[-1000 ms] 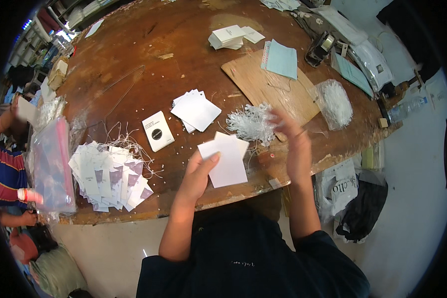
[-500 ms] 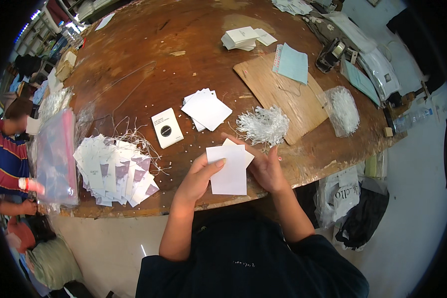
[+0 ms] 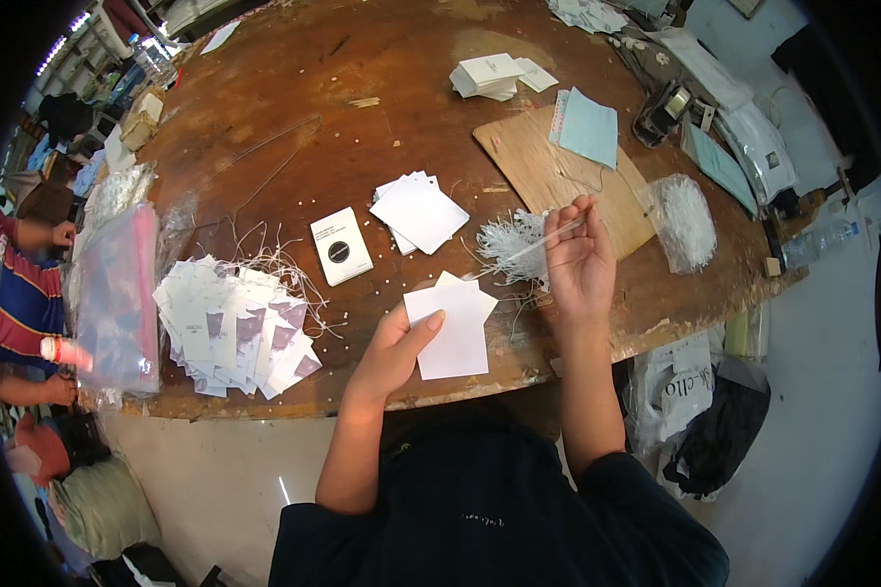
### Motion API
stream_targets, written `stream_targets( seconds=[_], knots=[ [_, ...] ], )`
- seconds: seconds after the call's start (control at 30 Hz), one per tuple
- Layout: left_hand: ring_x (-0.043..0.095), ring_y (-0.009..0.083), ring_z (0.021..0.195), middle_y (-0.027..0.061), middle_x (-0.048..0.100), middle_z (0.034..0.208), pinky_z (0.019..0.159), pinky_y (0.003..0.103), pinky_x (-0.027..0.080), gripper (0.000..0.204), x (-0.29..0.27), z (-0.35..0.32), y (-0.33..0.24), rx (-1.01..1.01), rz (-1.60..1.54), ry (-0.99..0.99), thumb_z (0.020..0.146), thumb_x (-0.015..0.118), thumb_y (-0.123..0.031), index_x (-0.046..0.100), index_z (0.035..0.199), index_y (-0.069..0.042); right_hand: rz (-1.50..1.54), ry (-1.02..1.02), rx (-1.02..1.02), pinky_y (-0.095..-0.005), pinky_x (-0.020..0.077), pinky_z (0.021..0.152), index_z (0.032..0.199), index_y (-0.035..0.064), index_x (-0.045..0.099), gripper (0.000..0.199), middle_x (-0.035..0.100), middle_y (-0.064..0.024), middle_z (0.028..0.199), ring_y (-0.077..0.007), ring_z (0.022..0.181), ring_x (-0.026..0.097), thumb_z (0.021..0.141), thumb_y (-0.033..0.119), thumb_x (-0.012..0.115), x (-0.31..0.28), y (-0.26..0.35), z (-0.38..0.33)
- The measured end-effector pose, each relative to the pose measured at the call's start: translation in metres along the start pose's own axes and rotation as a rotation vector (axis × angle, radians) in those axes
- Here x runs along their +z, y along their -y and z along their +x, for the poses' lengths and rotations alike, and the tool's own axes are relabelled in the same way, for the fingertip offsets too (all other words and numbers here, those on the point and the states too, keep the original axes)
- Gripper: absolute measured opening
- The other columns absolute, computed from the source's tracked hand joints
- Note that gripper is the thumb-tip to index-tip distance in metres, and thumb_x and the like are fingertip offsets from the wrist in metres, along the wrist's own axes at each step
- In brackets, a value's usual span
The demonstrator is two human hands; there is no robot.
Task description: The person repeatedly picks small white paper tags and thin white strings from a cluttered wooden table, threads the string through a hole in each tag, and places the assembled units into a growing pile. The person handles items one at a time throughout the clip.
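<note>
My left hand [image 3: 394, 347] holds a few white paper cards [image 3: 452, 328] at the near edge of the round wooden table [image 3: 294, 108], thumb on top of them. My right hand [image 3: 578, 262] is raised a little to the right, pinching a thin white string [image 3: 529, 249] that runs down to the cards. Just behind it lies a loose bundle of white strings [image 3: 507, 243]. A small stack of white cards [image 3: 419, 210] and a white card with a black round mark [image 3: 341, 246] lie further back.
A heap of strung tags [image 3: 233, 323] lies to the left beside a clear plastic bag [image 3: 117, 293]. A wooden board [image 3: 558, 176] with a pale blue pad [image 3: 587, 127], a bag of strings [image 3: 685, 220] and another card stack [image 3: 487, 74] lie beyond. A person in a striped shirt [image 3: 15, 293] sits at left.
My right hand came from the string bundle down to the cards, then lifted up and right, drawing a string out. My left hand kept the cards in place.
</note>
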State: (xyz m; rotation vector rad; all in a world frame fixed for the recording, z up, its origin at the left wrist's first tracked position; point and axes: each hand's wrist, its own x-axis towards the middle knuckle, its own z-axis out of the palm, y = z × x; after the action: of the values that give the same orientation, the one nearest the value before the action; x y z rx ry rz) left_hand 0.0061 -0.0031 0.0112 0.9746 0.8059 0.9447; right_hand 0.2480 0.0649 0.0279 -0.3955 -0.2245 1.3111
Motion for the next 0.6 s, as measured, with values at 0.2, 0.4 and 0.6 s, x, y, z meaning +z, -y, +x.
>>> stream_targets(
  seconds=[0.2,0.4,0.6],
  knots=[
    [0.057,0.0083,0.107,0.0038,0.063,0.122,0.093,0.027,0.047,0.043,0.003,0.005,0.003,0.103,0.022,-0.099,0.107,0.054,-0.023,0.05,0.142,0.001,-0.452,0.307,-0.113,-0.0259,0.0546,0.063,0.125,0.002,0.053,0.022,0.067,-0.0111,0.098,-0.0144,0.072,0.064,0.105,0.014,0.054,0.028,0.0,-0.035],
    [0.058,0.0093,0.11,0.0049,0.063,0.125,0.095,0.028,0.047,0.043,0.006,0.005,0.005,0.103,-0.001,-0.113,0.107,0.052,-0.022,0.049,0.143,0.001,-0.937,0.238,0.037,-0.0226,0.048,0.055,0.107,0.0014,0.06,0.008,0.067,-0.0068,0.084,-0.0086,0.064,0.06,0.102,0.008,0.06,0.038,-0.024,-0.072],
    [0.054,0.0111,0.115,0.0055,0.058,0.129,0.099,0.029,0.045,0.045,0.007,0.004,0.003,0.143,0.03,-0.078,0.107,0.051,-0.022,0.048,0.145,0.002,-1.355,0.307,-0.206,-0.023,0.0457,0.058,0.096,-0.0011,0.062,0.005,0.065,-0.0042,0.082,-0.0073,0.065,0.056,0.097,0.003,0.065,0.037,-0.033,-0.074]
  ],
)
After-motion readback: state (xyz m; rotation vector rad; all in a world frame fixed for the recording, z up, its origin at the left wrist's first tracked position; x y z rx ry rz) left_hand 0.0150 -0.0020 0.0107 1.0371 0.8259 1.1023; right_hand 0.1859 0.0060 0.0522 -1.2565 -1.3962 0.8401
